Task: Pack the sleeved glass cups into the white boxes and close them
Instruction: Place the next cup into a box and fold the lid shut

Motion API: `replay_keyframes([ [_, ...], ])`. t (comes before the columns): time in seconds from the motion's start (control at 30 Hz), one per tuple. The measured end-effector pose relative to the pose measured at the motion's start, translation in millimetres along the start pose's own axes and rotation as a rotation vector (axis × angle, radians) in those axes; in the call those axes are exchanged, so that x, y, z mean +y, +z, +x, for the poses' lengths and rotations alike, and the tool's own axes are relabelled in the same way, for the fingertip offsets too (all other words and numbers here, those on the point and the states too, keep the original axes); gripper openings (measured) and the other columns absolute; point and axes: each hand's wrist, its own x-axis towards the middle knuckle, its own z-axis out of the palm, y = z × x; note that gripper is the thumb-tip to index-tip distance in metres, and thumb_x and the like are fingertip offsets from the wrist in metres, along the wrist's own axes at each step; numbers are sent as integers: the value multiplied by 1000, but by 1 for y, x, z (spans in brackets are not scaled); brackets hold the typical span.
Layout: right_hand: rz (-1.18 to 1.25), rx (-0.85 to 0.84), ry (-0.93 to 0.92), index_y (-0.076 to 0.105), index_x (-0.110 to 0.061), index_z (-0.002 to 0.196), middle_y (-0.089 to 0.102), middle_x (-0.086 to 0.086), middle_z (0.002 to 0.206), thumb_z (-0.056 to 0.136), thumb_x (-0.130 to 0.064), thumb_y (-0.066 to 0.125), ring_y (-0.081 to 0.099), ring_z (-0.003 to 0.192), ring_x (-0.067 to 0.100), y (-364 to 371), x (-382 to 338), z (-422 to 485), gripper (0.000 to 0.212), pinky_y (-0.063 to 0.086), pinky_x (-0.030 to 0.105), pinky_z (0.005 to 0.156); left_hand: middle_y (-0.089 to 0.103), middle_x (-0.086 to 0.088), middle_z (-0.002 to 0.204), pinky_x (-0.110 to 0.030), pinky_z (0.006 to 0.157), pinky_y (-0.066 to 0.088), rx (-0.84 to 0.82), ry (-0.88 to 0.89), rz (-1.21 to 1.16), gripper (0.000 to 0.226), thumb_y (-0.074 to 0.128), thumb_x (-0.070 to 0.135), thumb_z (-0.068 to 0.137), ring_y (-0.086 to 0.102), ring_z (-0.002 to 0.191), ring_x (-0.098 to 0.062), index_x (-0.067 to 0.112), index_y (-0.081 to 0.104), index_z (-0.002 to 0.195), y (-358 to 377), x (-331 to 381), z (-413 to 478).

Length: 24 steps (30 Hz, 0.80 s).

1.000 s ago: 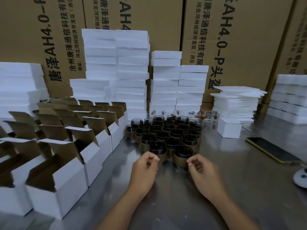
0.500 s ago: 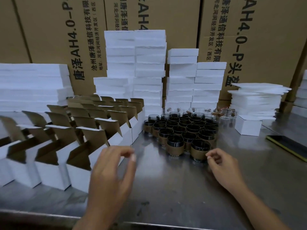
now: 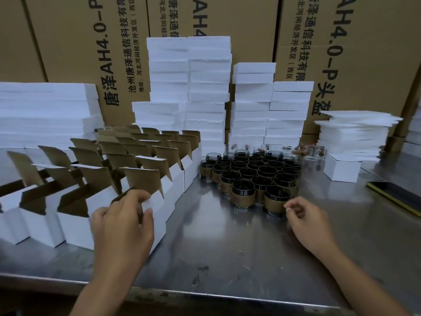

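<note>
We see dark glass cups [image 3: 250, 172] in brown sleeves clustered upright; just left of them, rows of white boxes [image 3: 176, 176] stand open, brown flaps raised, our left hand [image 3: 123, 226] gripping the nearest box [image 3: 159, 221].

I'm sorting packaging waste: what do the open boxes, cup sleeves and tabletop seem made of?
The open boxes look like cardboard: matte white outside, raw brown inside. The cup sleeves are dull tan, perhaps cork or leatherette. The tabletop seems brushed steel, grey with soft reflections.

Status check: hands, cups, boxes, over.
Left hand grips nearest open box. Right hand empty, loosely curled beside front sleeved cup. Nothing between cup and box.
</note>
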Motion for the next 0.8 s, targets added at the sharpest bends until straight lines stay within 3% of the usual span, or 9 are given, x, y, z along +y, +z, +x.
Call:
replay_keyframes([
  [0.13,89,93,-117,58,-29,78,63,-9,73,84,1,63,58,70,3,0,-19,-10,31,39,5,59,56,9,74,-23,82,20,35,118,-139,23,70,9,80,54,74,-19,25,55,88,2,26,-8],
  [0.2,174,8,-179,59,-36,91,63,-12,88,81,-9,71,58,81,1,2,-32,-19,32,40,4,66,53,11,69,-19,77,19,52,203,-207,30,70,4,76,50,65,-12,26,50,80,7,47,-12],
  [0.27,207,-236,-166,45,-50,120,51,-23,116,72,-41,77,50,104,-7,6,-46,-28,59,40,6,79,49,9,64,-22,74,22,74,243,-272,36,69,1,75,40,60,-4,25,42,74,18,71,-17],
  [0.33,176,-429,-142,16,-64,133,30,-33,134,58,-66,73,35,120,-14,13,-55,-34,94,38,14,91,47,8,61,-27,73,27,81,235,-306,39,68,1,77,35,57,-3,23,37,73,33,94,-20],
  [0.43,202,-452,-111,2,-57,140,23,-23,146,56,-60,70,30,131,-5,24,-61,-36,108,36,30,107,50,1,57,-38,69,43,48,239,-343,37,66,1,78,43,54,-19,21,35,71,55,115,-26],
  [0.57,333,-335,-51,16,-40,145,38,-9,141,61,-48,70,45,125,7,27,-57,-29,100,39,39,106,53,5,60,-33,68,47,2,326,-387,36,72,13,74,43,63,-12,22,38,71,73,122,-32],
  [0.67,384,-313,-18,14,-49,137,43,-18,130,54,-51,71,51,117,4,26,-51,-21,101,44,41,101,57,8,78,-20,74,38,17,482,-431,13,56,29,82,42,78,-7,20,47,83,84,114,-32],
  [0.73,398,-308,-20,14,-55,133,42,-27,126,52,-51,77,47,115,-6,21,-44,-15,102,46,39,99,52,10,94,-16,79,36,73,547,-443,18,52,32,84,44,88,-5,21,47,97,91,103,-26],
  [0.8,389,-315,-19,17,-63,127,41,-32,127,55,-50,83,44,118,-9,16,-37,-12,99,46,37,100,46,9,106,-9,86,34,17,446,-550,29,58,33,83,43,98,1,26,43,107,97,92,-17],
])
